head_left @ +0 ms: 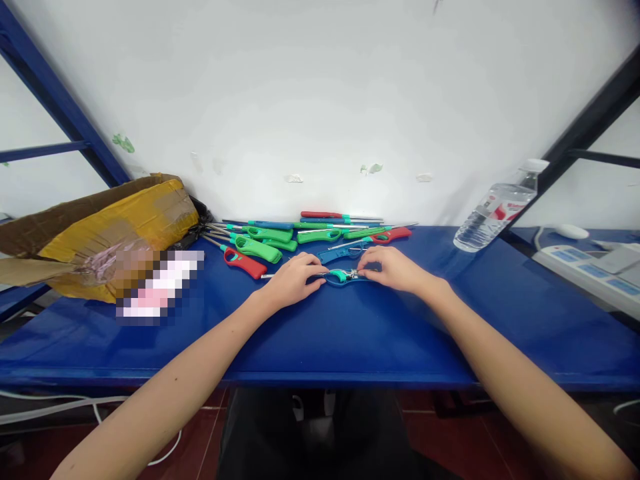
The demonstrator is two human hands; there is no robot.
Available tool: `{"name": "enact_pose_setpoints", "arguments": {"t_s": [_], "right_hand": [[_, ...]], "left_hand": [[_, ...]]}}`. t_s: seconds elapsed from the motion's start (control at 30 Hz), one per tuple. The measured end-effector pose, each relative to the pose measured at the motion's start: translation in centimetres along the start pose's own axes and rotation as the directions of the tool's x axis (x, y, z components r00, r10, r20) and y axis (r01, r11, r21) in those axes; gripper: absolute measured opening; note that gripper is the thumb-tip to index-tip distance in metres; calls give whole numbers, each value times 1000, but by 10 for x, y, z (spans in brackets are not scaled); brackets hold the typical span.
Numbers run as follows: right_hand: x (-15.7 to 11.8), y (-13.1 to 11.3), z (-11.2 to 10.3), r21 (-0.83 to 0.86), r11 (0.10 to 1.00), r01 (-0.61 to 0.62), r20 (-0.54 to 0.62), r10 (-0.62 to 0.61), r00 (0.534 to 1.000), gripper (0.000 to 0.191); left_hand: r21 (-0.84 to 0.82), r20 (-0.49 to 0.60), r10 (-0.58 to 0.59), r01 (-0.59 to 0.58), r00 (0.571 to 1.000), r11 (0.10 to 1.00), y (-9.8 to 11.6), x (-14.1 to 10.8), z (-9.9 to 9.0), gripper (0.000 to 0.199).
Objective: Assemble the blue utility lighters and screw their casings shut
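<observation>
My left hand (pixel 294 278) is closed on a long-necked gas lighter (pixel 336 281) with a blue body, gripping it near the neck. The lighter lies low over the table, its casing apparently opened, with a teal trigger (pixel 339 274) and small metal parts (pixel 352 274) showing. On its other end my right hand (pixel 395 268) pinches with thumb and fingertips beside those metal parts; the exact piece between the fingers is too small to tell. Just behind lies a blue casing half (pixel 339 253), partly covered by the right fingers.
Several green, red and blue lighters, such as a red one (pixel 246 263) and a green one (pixel 259 249), lie along the wall on the blue table (pixel 350 340). An open taped carton (pixel 125 220) stands left. A water bottle (pixel 495 212) and a white device (pixel 595 270) are right.
</observation>
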State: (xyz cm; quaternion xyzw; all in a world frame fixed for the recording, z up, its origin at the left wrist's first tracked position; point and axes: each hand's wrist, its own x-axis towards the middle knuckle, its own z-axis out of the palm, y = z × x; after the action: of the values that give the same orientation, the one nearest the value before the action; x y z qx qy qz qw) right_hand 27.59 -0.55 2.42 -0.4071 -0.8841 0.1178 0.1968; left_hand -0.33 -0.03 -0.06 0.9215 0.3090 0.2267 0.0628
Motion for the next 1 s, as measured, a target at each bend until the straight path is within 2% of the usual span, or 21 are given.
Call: {"name": "enact_pose_setpoints", "arguments": {"t_s": [0.43, 0.6, 0.77, 1.0], "right_hand": [[0, -1, 2, -36, 999, -25, -6, 25, 1000, 13], [1, -10, 11, 17, 999, 48, -63, -47, 997, 24], [5, -20, 20, 69, 993, 96, -18, -95, 995, 27], [7, -18, 27, 76, 996, 45, -28, -43, 999, 22]], "left_hand": [[-5, 12, 9, -9, 1000, 1000, -3, 2, 2, 21], [-23, 4, 3, -3, 1000, 1000, -4, 2, 3, 21], [-42, -13, 12, -13, 1000, 999, -5, 1, 4, 21], [-89, -26, 6, -8, 1000, 996, 0, 2, 4, 22]]}}
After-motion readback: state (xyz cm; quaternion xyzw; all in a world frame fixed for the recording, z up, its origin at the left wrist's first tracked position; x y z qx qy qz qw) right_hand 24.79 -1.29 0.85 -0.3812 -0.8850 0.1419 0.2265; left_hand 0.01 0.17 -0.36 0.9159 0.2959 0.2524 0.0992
